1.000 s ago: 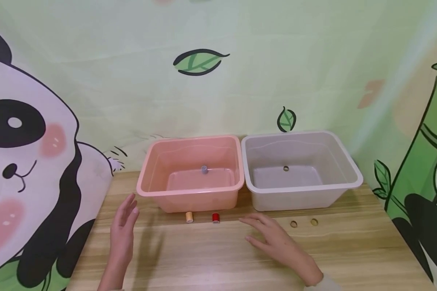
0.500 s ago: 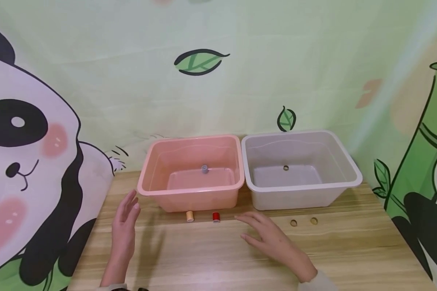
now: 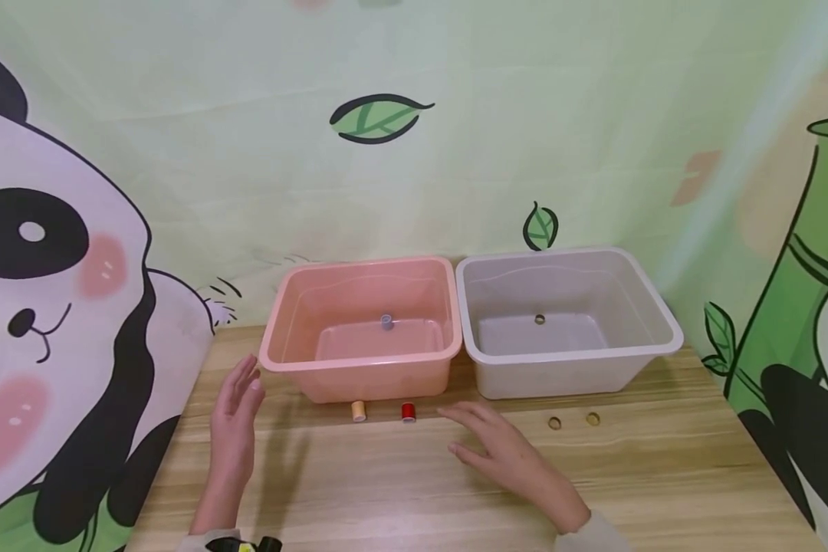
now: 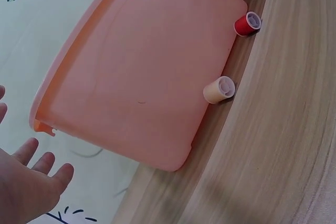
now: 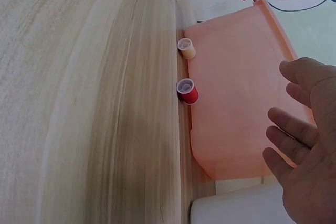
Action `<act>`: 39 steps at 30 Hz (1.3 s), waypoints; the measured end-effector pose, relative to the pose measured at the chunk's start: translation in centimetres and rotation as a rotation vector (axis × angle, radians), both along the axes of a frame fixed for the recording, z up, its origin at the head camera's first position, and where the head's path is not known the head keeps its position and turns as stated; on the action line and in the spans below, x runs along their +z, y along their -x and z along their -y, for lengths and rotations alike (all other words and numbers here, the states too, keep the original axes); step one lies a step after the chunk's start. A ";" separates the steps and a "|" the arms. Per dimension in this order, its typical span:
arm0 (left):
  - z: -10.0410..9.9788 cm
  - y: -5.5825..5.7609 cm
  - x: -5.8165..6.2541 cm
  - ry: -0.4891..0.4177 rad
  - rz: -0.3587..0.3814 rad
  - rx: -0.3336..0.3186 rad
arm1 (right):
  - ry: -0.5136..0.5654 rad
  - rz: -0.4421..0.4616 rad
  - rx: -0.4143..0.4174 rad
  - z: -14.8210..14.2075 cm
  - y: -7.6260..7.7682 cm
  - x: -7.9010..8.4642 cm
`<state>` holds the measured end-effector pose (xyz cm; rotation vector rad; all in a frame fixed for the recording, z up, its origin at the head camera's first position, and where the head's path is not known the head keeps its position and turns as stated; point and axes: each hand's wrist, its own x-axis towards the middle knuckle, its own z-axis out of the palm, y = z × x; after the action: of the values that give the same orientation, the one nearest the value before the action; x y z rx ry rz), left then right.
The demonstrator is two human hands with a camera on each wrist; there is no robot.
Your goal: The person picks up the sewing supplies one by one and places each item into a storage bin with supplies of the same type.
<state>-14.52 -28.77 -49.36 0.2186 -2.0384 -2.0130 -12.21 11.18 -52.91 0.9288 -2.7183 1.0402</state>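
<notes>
My left hand (image 3: 234, 422) hovers at the near left corner of the pink bin (image 3: 369, 379), fingers relaxed and holding nothing. To the right of the red thread spool (image 3: 409, 412), my right hand (image 3: 500, 456) is held out over the table with its fingers loosely spread and nothing in them. A peach thread spool (image 3: 359, 412) lies left of the red one, both in front of the pink bin. Inside that bin is a bluish-grey spool (image 3: 386, 322). Two small brownish rings, a left ring (image 3: 555, 423) and a right ring (image 3: 593, 419), lie right of my right hand.
A light grey bin (image 3: 559, 376) stands right beside the pink one, with a small ring (image 3: 540, 319) on its floor. Both bins sit at the back of the wooden table (image 3: 359, 498), against a printed cloth backdrop (image 3: 483, 153) with a panda and leaves.
My right hand has drifted slightly left, closer to the red spool. My left hand has barely moved. The spools, rings and bins stay where they were.
</notes>
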 end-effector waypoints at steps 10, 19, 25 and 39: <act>0.0 0.9 0.0 -0.002 -0.008 0.000 | 0.010 -0.028 0.026 0.6 0.2 -0.3; 0.2 1.9 -0.3 -0.007 -0.012 -0.007 | 0.022 0.012 0.039 1.3 0.4 -0.6; 0.6 2.5 -0.5 -0.033 0.022 0.009 | 0.015 0.064 0.046 1.8 0.5 -0.8; 1.0 3.7 -0.4 -0.043 0.070 0.007 | 0.009 0.057 0.054 2.7 1.4 -0.9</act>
<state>-18.24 -29.76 -49.75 0.3088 -2.0339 -2.0741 -13.62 8.44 -53.79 0.9916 -2.7469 1.1041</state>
